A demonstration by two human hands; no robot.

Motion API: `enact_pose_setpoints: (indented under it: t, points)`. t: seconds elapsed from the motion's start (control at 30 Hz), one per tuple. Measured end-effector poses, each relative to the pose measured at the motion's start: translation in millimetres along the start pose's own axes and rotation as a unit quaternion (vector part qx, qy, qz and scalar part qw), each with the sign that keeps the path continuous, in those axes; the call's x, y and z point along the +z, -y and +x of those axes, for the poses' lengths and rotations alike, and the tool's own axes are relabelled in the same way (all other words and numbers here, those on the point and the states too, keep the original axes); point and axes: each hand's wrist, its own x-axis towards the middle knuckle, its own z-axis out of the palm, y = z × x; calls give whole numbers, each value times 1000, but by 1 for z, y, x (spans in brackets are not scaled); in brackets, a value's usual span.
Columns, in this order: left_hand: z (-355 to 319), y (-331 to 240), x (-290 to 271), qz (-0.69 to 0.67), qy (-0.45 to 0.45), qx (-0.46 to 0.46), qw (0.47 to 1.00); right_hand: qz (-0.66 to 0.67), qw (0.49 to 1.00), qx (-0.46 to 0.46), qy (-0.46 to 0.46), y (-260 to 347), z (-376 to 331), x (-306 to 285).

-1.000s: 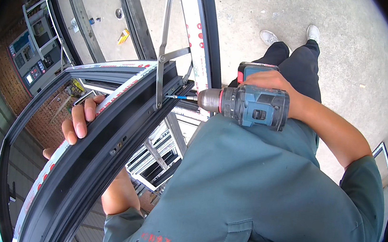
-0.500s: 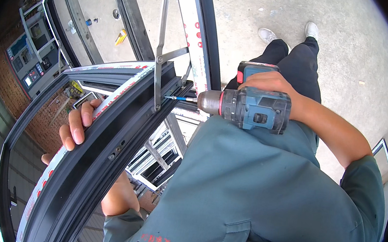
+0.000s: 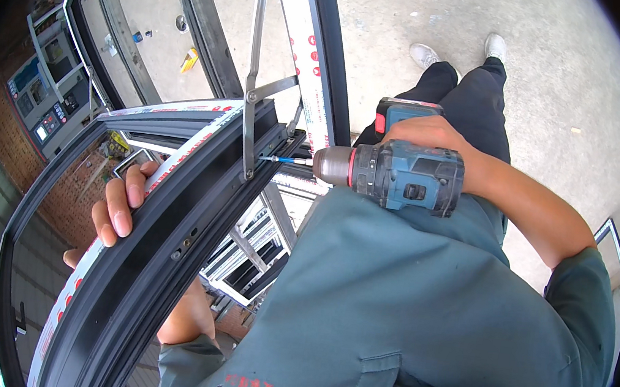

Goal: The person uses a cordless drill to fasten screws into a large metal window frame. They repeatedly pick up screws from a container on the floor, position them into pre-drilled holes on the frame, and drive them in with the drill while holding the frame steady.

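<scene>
My right hand [image 3: 430, 131] grips a blue and black cordless drill [image 3: 422, 179], its body lying level in front of my shirt. From its chuck a driver bit with a blue sleeve [image 3: 283, 160] reaches left to the metal hinge track on a black window sash [image 3: 158, 253]; whether a screw sits at the tip is too small to tell. My left hand [image 3: 119, 206] is wrapped over the sash's edge, fingers on its taped side, thumb mostly hidden. A metal stay arm [image 3: 257, 57] links the sash to the black outer frame [image 3: 330, 66].
Steel bars [image 3: 203, 21] stand beyond the sash over the concrete floor [image 3: 566, 93]. A yellow item [image 3: 190, 60] lies on that floor. More window frames [image 3: 257, 256] are stacked below the sash. A machine with a control panel [image 3: 49, 124] stands at the left by a brick wall.
The view has shifted slightly. The chuck looks more smeared now, and the bit stays at the hinge track. Both hands keep their holds.
</scene>
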Motion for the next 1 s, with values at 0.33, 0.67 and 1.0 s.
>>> enact_pose_setpoints:
  t: [0.33, 0.67, 1.0]
  points:
    - [0, 3, -4, -4, 23, 5, 1000, -1, 999, 27, 29, 9, 6, -4]
    - [1, 3, -7, -9, 41, 9, 999, -41, 999, 12, 31, 6, 9, -5]
    - [-1, 8, 3, -22, -6, 26, 999, -96, 995, -2, 41, -1, 11, -6]
